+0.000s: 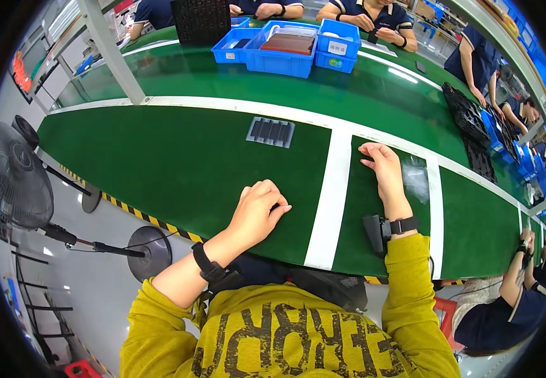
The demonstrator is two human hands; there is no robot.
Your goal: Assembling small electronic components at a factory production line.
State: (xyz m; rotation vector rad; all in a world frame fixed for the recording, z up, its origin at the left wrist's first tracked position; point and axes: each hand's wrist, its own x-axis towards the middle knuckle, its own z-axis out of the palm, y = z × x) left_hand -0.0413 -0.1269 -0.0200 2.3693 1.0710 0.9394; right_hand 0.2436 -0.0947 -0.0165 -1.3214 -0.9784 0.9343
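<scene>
My left hand (260, 209) is over the green work surface (159, 157), its fingers curled and the thumb tip close to the index finger; nothing shows in it. My right hand (383, 169) is farther right and farther forward, with fingers loosely bent, a gap between thumb and fingers, and nothing visible in them. A crumpled clear plastic bag (416, 180) lies just right of the right hand, apart from it. Beyond my left hand lies a small grey tray (271, 132) with several dark strips in a row. Both wrists wear black bands.
White stripes (328, 201) divide the surface. Across the far ledge, blue bins (280, 60) stand on a green belt, one holding brown pieces. A metal post (112, 53) rises at left; a fan (19, 176) stands beside the table. Black trays (465, 116) and co-workers line the far and right sides.
</scene>
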